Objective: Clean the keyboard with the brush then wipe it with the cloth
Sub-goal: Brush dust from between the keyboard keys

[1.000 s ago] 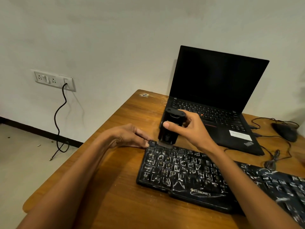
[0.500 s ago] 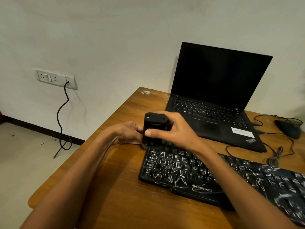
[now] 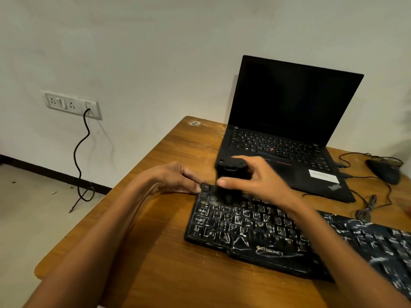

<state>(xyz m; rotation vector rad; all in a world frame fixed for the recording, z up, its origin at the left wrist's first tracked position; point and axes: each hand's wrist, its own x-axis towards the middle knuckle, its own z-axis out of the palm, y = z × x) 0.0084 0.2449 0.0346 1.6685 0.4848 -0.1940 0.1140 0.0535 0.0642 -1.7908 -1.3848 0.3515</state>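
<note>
From my remote seat I see 2 bare hands working on the wooden counter (image 3: 178, 263). The right grip (image 3: 260, 181) is wrapped around the brush (image 3: 232, 168), a black block held upright, with the thumb across its near face and the fingers behind it. The lower end of the brush is smeared by blur, so I can't make out the bristles, but it sits on the far rows of keys at the left end of the keyboard (image 3: 255, 232).

The keyboard is black, streaked all over with white marks, and has ZEBRONICS printed on its front lip. It lies at an angle across the near half of the counter, with its right end running out of my view. The left grip (image 3: 173, 178) reaches in from the left. Its fingertips and thumb are drawn together on the keyboard's far left corner, pinching it just beside the brush.

An open black laptop (image 3: 289, 107) with a dark screen stands behind the keyboard, toward the counter's far edge. To its right, near the right edge, is a black mouse (image 3: 383, 171) with loose cable around it. A small sticker (image 3: 194, 123) marks the counter's far left corner. On the wall to the left is a white socket strip (image 3: 71, 104), and a black cord (image 3: 81, 147) hangs from it down to the floor.
</note>
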